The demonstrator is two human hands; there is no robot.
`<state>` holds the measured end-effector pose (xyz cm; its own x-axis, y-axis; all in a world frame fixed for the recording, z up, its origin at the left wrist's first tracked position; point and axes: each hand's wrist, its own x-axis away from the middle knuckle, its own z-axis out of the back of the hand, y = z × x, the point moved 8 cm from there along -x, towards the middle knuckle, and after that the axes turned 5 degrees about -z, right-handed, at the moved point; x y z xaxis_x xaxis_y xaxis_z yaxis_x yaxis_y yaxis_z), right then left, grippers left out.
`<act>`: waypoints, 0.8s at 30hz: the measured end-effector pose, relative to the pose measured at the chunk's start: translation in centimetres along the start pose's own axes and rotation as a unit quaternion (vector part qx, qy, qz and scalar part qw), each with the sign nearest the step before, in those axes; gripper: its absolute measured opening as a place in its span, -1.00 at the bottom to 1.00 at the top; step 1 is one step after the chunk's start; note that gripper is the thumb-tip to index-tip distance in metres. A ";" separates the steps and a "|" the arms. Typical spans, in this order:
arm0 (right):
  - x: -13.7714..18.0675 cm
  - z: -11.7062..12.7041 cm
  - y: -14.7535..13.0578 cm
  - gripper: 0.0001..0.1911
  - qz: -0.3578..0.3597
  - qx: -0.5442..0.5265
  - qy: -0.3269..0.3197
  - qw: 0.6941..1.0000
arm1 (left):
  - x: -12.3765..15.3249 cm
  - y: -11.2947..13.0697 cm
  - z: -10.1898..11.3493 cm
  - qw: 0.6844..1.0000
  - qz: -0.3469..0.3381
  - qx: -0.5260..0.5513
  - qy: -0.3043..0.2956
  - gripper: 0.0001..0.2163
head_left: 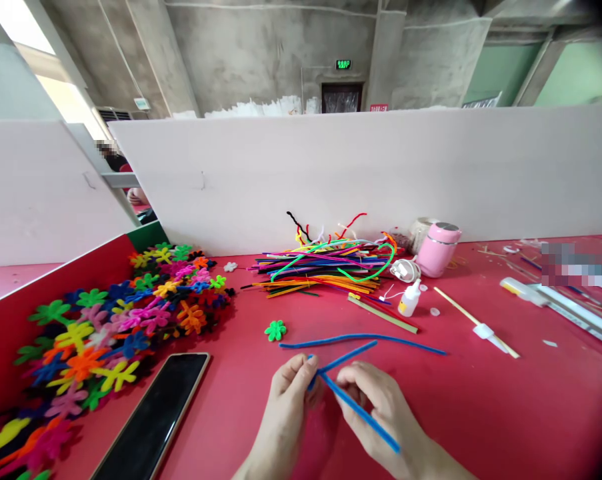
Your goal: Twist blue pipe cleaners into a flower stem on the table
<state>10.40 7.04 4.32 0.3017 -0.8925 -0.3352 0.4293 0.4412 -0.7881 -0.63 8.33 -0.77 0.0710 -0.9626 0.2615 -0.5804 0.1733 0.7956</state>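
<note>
My left hand (293, 393) is closed in a pinch on a blue pipe cleaner (363, 410), at the bent part where its strands meet. One strand points up and right from the pinch; the longer one slants down and right across my right hand (381, 407). The fingers of that hand are curled around the longer strand, close to the bend, with the fingertips partly hidden. A second blue pipe cleaner (361, 339) lies loose on the red table just beyond my hands. Near its left end rests a small green pipe-cleaner flower (275, 331).
Many colourful pipe-cleaner flowers (115, 377) fill the left side, beside a phone (153, 417). At the back lie a pile of pipe cleaners (325, 263), a glue bottle (409, 299) and a pink flask (437, 250). A stick (458, 307) lies to the right. A white partition (371, 173) stands behind.
</note>
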 end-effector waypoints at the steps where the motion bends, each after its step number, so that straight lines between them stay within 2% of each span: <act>1: 0.1 0.4 -0.4 -0.91 0.028 0.030 0.024 0.999 | 0.0 0.0 0.0 1.000 0.000 -0.001 -0.001 -0.77; 5: 0.3 1.3 -1.5 -0.76 0.107 0.144 0.087 0.980 | 0.0 -0.3 -0.4 0.999 -0.002 -0.027 -0.030 -0.73; 8: -0.2 1.2 -1.5 -0.79 0.100 0.206 0.065 0.971 | 0.0 -0.9 -0.3 0.998 0.008 -0.046 -0.030 -0.75; 11: -0.5 0.8 -1.4 -0.89 0.090 0.233 0.031 0.968 | -0.1 -1.3 -0.4 0.995 0.012 -0.076 -0.059 -0.76; 18: -0.4 0.1 -1.6 -0.82 0.097 0.226 -0.019 0.969 | 0.0 -1.3 -1.3 0.979 0.005 -0.136 -0.153 -0.74; 24: -0.3 0.3 -1.2 -0.80 0.088 0.156 -0.005 0.984 | 0.4 -1.0 -1.6 0.977 -0.012 -0.156 -0.147 -0.78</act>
<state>10.00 6.78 5.54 0.4013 -0.8000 -0.4460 0.6102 0.5967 -0.5212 1.31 8.15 -0.60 -0.1805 -0.9774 0.1100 -0.3024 0.1615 0.9394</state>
